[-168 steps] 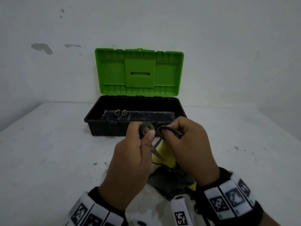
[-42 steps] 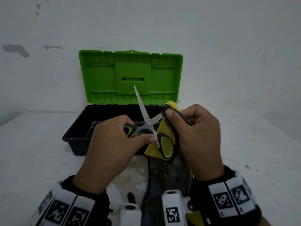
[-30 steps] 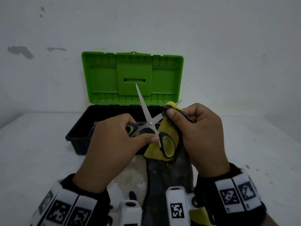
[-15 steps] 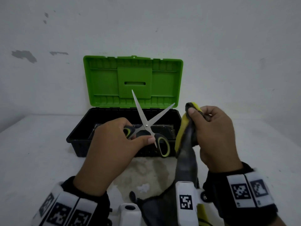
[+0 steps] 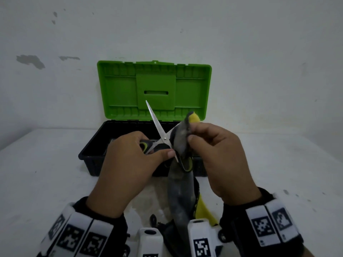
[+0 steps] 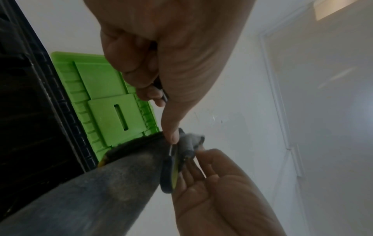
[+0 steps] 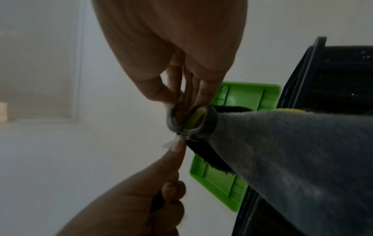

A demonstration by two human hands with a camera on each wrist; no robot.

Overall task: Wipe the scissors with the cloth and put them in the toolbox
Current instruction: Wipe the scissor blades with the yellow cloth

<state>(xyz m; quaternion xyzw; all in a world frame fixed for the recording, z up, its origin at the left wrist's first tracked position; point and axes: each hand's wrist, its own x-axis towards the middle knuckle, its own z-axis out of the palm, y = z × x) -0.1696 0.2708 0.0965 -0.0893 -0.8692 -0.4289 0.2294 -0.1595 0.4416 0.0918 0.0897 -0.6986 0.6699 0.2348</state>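
Note:
In the head view my left hand (image 5: 156, 147) grips one black-and-green handle of the scissors (image 5: 156, 121), which are spread wide, with one bare blade pointing up in front of the lid. My right hand (image 5: 192, 135) pinches the grey-and-yellow cloth (image 5: 179, 140) around the other blade, close to the pivot. The cloth's tail hangs down to the table. The free handle ring (image 6: 169, 174) shows beside the cloth (image 6: 101, 191) in the left wrist view. The right wrist view shows that ring (image 7: 210, 123) against the cloth (image 7: 292, 151). The wrapped blade is hidden.
The toolbox (image 5: 92, 147) stands open just behind my hands on the white table (image 5: 46, 173), its green lid (image 5: 118, 93) upright against the wall. Its black inside is mostly hidden by my hands. Bare table lies to the left and right.
Half a second ago my right hand held the cloth clear of the scissors, to their right. It has moved back left and the cloth now wraps the right-hand blade. My left hand keeps its grip.

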